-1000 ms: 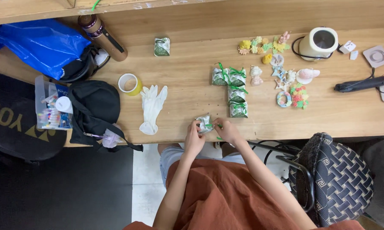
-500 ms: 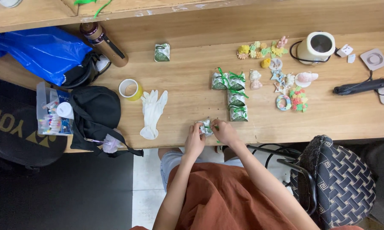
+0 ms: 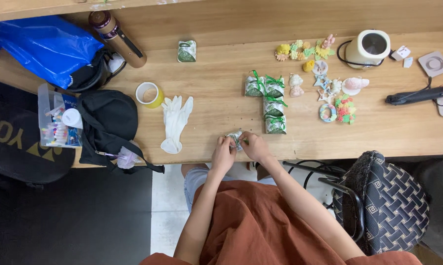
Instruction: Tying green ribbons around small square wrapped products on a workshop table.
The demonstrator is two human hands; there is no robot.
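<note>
Together at the table edge (image 3: pixel 378 147), left hand (image 3: pixel 223 156), right hand (image 3: pixel 255 146), each grip pinching a small green-white packet (image 3: pixel 235 139).

Glove (image 3: pixel 175 121) left of hands, packets (image 3: pixel 270 103) behind, on table (image 3: pixel 221 78).

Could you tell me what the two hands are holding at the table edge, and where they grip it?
A small green-and-white packet, pinched between left hand and right hand, one at each side.
</note>
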